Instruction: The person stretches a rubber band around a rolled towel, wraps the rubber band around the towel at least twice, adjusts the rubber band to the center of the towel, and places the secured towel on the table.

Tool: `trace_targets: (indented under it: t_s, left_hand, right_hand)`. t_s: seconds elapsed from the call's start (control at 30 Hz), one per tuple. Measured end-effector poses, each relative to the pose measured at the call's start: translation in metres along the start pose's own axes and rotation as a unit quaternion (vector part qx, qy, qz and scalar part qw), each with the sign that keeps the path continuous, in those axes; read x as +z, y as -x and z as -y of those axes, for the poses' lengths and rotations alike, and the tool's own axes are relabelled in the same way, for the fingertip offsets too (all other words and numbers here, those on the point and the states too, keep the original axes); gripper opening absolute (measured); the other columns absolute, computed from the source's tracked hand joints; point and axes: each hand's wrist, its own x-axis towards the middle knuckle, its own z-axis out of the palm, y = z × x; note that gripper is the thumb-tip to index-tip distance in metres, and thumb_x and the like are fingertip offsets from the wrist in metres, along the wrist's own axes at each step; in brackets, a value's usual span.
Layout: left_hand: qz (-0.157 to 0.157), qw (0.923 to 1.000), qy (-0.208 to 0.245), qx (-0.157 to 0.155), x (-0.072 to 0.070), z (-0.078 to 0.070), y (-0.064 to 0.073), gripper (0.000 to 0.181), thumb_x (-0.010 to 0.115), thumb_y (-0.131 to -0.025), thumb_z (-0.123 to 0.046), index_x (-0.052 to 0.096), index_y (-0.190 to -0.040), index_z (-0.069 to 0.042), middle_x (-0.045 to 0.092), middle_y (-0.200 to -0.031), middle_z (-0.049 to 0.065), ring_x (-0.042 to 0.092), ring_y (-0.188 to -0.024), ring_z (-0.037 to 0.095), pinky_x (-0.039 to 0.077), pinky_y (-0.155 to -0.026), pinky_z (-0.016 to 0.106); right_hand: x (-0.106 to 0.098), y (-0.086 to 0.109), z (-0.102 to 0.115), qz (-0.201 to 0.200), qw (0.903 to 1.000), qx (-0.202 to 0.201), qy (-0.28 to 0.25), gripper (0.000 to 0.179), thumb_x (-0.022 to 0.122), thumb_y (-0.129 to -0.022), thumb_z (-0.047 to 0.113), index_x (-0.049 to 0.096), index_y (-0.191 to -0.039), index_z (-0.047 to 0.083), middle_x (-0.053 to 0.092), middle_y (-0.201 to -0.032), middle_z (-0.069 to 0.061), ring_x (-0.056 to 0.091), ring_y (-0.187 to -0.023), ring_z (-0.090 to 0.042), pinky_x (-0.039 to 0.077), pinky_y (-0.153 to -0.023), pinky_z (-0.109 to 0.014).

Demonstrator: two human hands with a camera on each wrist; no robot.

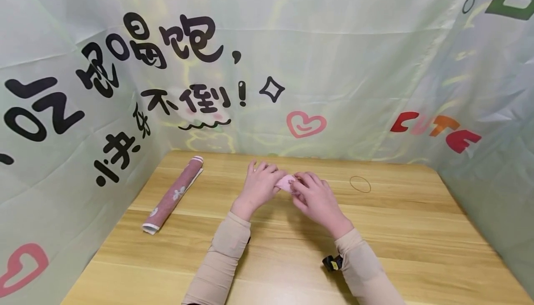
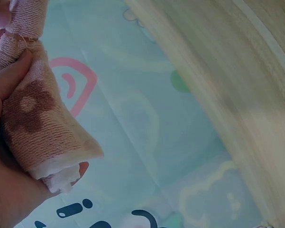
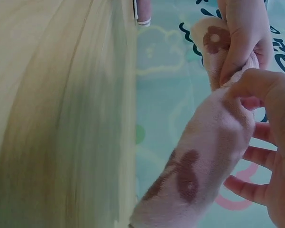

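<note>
A rolled light pink towel (image 1: pixel 287 183) with darker flower prints is held up between both hands over the table. My left hand (image 1: pixel 259 187) grips one half of the roll, its thumb lying along the towel close to the pinched-in middle. A thin band (image 2: pixel 22 38) circles that narrow waist in the left wrist view. From the other side, my right hand (image 1: pixel 317 198) pinches the towel at the waist with thumb and index finger. Its other fingers (image 3: pixel 249 190) spread loosely beside the roll. In the head view the hands hide most of the towel.
A dark pink rolled towel (image 1: pixel 175 193) with white ends lies at the table's left side. One loose rubber band (image 1: pixel 360 184) rests on the wooden table (image 1: pixel 283 268) to the right. Printed cloth (image 1: pixel 354 73) hangs behind and along both sides.
</note>
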Motion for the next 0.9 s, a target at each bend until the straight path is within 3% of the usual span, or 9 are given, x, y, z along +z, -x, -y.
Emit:
trace_targets:
  t_s: [0.23, 0.43, 0.63, 0.9]
  left_hand:
    - [-0.010, 0.9997, 0.018, -0.015, -0.0034, 0.0041, 0.0014, 0.035, 0.073, -0.085, -0.033, 0.066, -0.120, -0.031, 0.069, -0.113, -0.007, 0.060, -0.109, 0.019, 0.035, -0.107, 0.058]
    - [-0.004, 0.9992, 0.039, -0.009, -0.0057, 0.0053, 0.0009, 0.032, 0.070, -0.088, -0.033, 0.066, -0.120, -0.030, 0.069, -0.115, -0.006, 0.059, -0.109, 0.020, 0.037, -0.105, 0.058]
    - [-0.007, 0.9993, 0.035, -0.012, -0.0055, 0.0059, -0.0010, 0.030, 0.070, -0.088, -0.031, 0.067, -0.118, -0.028, 0.069, -0.116, -0.005, 0.059, -0.110, 0.021, 0.037, -0.104, 0.057]
    - [0.006, 0.9997, 0.022, -0.013, -0.0043, 0.0061, 0.0004, 0.031, 0.068, -0.090, -0.034, 0.066, -0.120, -0.028, 0.068, -0.118, -0.006, 0.059, -0.111, 0.021, 0.037, -0.104, 0.056]
  right_hand:
    - [0.0038, -0.0008, -0.0027, -0.089, 0.9937, -0.022, -0.065, 0.020, 0.077, -0.080, 0.020, 0.068, -0.097, 0.015, 0.064, -0.119, -0.011, 0.059, -0.110, -0.032, 0.052, -0.080, -0.053]
    - [0.0052, -0.0005, -0.0044, -0.104, 0.9882, -0.038, -0.105, 0.025, 0.077, -0.078, 0.016, 0.070, -0.103, 0.015, 0.061, -0.127, -0.012, 0.056, -0.116, -0.032, 0.049, -0.093, -0.054]
    - [0.0055, -0.0002, -0.0053, -0.104, 0.9922, -0.029, -0.063, 0.015, 0.076, -0.080, 0.022, 0.069, -0.092, 0.016, 0.064, -0.121, -0.011, 0.057, -0.113, -0.032, 0.051, -0.085, -0.054]
    - [0.0067, 0.0017, -0.0046, -0.063, 0.9980, -0.009, 0.009, 0.013, 0.070, -0.085, 0.031, 0.067, -0.091, 0.020, 0.064, -0.121, -0.007, 0.056, -0.116, -0.030, 0.051, -0.082, -0.056]
